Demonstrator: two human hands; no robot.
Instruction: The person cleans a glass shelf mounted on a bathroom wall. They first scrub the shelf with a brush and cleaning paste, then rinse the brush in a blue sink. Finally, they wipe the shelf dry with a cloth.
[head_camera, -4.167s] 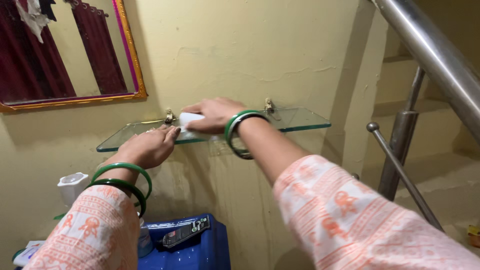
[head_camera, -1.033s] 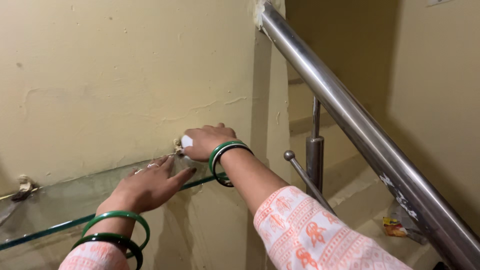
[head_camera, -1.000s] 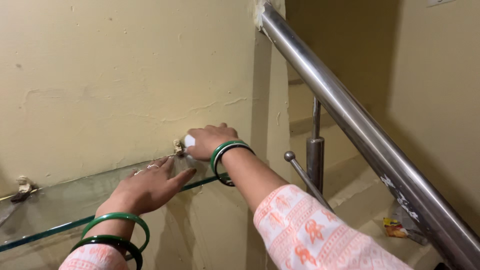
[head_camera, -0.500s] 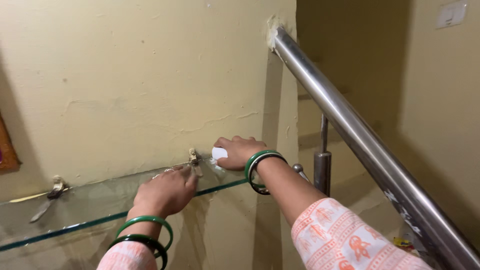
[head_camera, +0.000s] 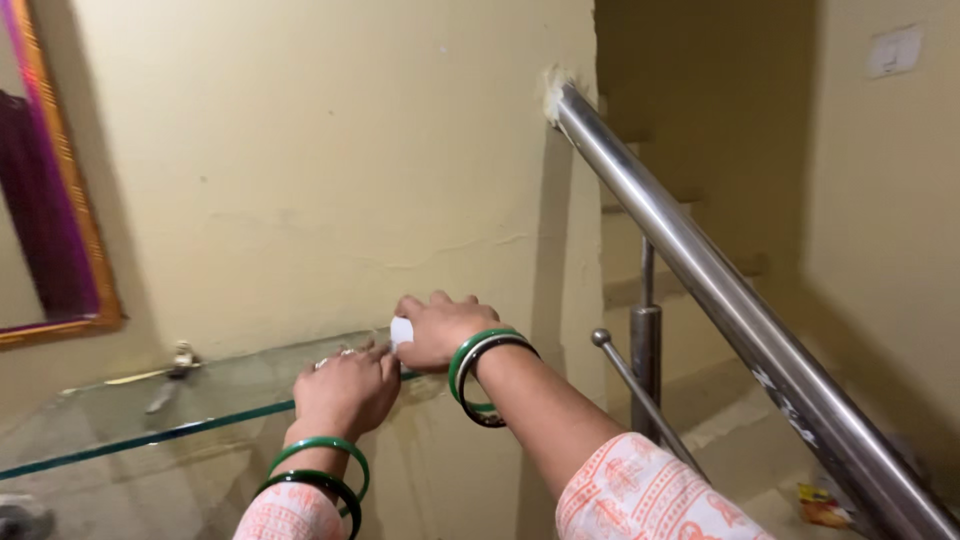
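Item, right end of a wall-mounted glass shelf (head_camera: 200, 400): my right hand (head_camera: 438, 330) lies palm down with fingers curled over a small white cloth (head_camera: 401, 331), pressing it against the shelf's end by the cream wall (head_camera: 330, 170); my left hand (head_camera: 345, 388) rests just beside it on the shelf's front edge, fingers bent and touching the glass, whether gripping it I cannot tell. Both wrists carry green bangles (head_camera: 478, 372) above orange-patterned sleeves (head_camera: 640, 495). Surroundings: a steel stair handrail (head_camera: 720, 310) slants at right, a gold-framed mirror (head_camera: 60, 200) hangs at far left, and a metal shelf bracket (head_camera: 182, 356) sits by the wall.
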